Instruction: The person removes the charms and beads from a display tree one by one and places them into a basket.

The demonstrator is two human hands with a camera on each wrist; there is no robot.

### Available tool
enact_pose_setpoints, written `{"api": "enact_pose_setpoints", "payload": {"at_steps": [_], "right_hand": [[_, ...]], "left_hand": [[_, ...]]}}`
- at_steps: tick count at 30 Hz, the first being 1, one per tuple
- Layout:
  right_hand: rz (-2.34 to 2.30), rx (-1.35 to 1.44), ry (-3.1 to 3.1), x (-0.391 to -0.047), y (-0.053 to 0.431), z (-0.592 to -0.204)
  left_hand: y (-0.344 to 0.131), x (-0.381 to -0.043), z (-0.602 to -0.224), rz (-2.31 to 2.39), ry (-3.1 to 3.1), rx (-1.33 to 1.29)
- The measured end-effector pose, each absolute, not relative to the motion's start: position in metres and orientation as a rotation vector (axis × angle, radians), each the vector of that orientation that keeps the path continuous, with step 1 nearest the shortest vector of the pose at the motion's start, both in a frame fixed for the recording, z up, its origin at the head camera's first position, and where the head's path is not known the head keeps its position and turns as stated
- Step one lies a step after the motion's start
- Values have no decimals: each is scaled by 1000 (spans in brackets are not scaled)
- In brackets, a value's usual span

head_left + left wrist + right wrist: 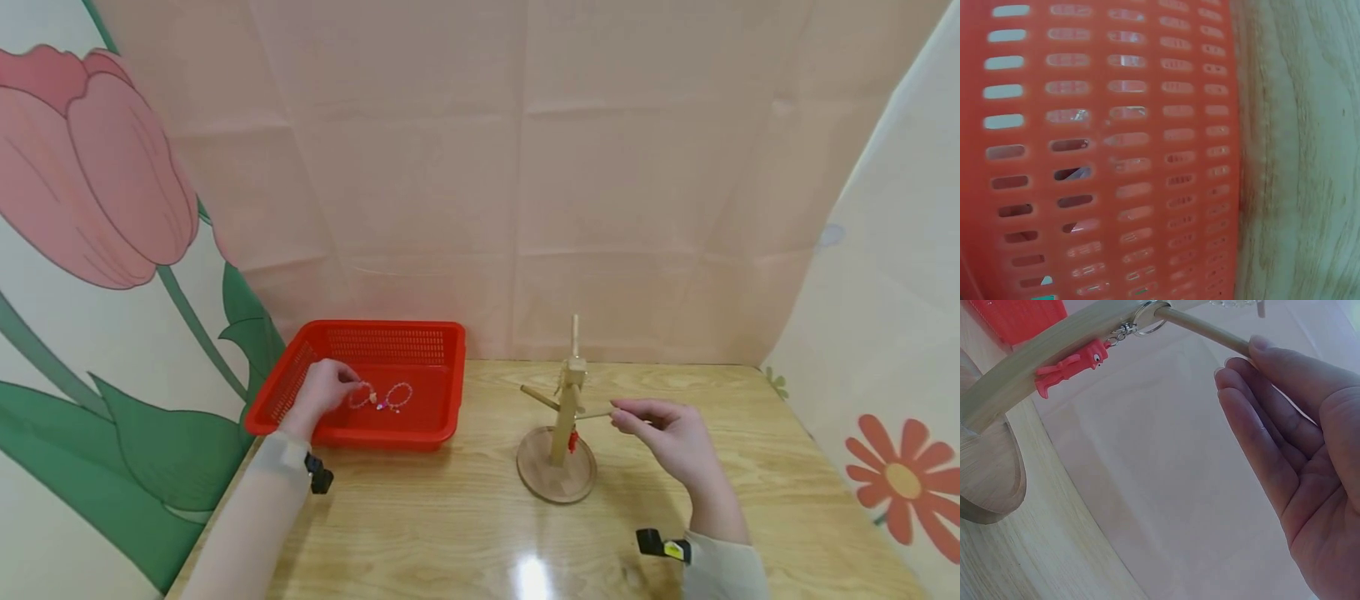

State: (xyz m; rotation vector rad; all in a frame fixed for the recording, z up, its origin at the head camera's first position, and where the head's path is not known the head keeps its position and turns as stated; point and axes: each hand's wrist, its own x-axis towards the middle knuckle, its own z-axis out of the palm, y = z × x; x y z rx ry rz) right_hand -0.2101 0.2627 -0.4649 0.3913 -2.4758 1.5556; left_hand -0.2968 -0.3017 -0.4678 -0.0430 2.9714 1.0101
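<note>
Inside a red plastic basket [423, 435], my left hand [324, 387] pinches the edge of a pink beaded bracelet [362, 403]. A second beaded bracelet [400, 388] with small charms lies to its right. In the left wrist view the slotted basket wall [1100, 187] hides my hand. My right hand [671, 433] pinches the tip of a wooden peg [1207, 330] on a wooden stand [562, 433] between thumb and fingers. From that peg's base, against the post, a red figure keychain [1072, 365] hangs by its metal ring [1149, 319].
The stand's round base [557, 487] rests on the wood-grain table [450, 517], right of the basket. More pegs branch off its post, one pointing left [538, 397]. A pinkish cloth [600, 208] hangs behind, and flower-printed sheets flank both sides.
</note>
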Motion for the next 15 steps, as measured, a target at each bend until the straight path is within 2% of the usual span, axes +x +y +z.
{"api": "enact_pose_setpoints", "payload": {"at_steps": [15], "right_hand": [[1572,407,-2463,-209,262,-464]], "left_hand": [[-306,-296,-471,1015,2968,-129]]}}
